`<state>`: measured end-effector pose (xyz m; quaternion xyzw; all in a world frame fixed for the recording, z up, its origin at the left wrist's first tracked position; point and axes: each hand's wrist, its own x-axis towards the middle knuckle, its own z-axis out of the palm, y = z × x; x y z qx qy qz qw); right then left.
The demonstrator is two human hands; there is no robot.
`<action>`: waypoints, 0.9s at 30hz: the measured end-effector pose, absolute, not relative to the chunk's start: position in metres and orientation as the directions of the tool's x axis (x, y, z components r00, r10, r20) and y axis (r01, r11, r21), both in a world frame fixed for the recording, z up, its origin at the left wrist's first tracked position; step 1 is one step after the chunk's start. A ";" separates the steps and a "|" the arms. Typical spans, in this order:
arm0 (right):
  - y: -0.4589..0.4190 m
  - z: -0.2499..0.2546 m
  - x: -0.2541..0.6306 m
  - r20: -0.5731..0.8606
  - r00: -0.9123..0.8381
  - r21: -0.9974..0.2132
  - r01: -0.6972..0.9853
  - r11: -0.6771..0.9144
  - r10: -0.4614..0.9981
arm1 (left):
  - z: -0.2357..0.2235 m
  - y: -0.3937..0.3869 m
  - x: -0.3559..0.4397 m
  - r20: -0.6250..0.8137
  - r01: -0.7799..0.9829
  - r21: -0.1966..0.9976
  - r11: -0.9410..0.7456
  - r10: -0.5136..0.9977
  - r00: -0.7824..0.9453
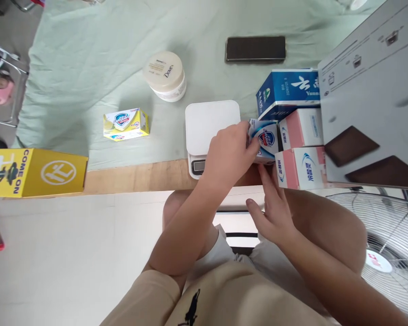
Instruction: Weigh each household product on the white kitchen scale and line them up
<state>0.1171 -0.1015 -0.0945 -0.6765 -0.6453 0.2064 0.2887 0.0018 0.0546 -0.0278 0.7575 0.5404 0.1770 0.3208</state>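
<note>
My left hand point(229, 151) is closed around a small white and blue soap box point(267, 140) at the near edge of the table, just right of a white kitchen scale point(211, 122). My right hand point(274, 208) reaches up from below with fingers stretched out, its fingertips touching the underside of the soap box and the lower pink and white box point(301, 168). A second pink and white box point(302, 129) lies behind that one. A blue carton point(287, 90) stands further back.
A yellow soap box point(125, 124), a white cream jar point(165, 74) and a black phone point(255, 48) lie on the green cloth point(88, 54). A large grey cardboard box point(374, 99) fills the right. A yellow box point(30, 172) sits at left, a fan point(384, 244) at lower right.
</note>
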 end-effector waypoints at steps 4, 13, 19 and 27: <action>-0.108 -0.093 0.115 0.094 0.080 -0.667 0.745 0.004 0.992 | -0.028 0.052 -0.007 -0.097 0.693 0.694 -0.197 0.928 0.360; -0.111 -0.096 0.106 0.215 0.070 -0.631 0.771 0.084 0.974 | -0.032 0.060 -0.020 -0.077 0.557 0.825 -0.097 0.956 0.282; -0.095 -0.093 0.102 0.298 -0.054 -0.539 0.814 0.215 0.953 | -0.032 0.058 -0.026 0.045 0.396 0.911 -0.116 0.982 0.183; -0.070 -0.092 0.097 0.262 0.052 -0.523 0.847 0.096 0.964 | -0.028 0.060 -0.045 0.079 0.343 0.934 -0.099 0.994 0.072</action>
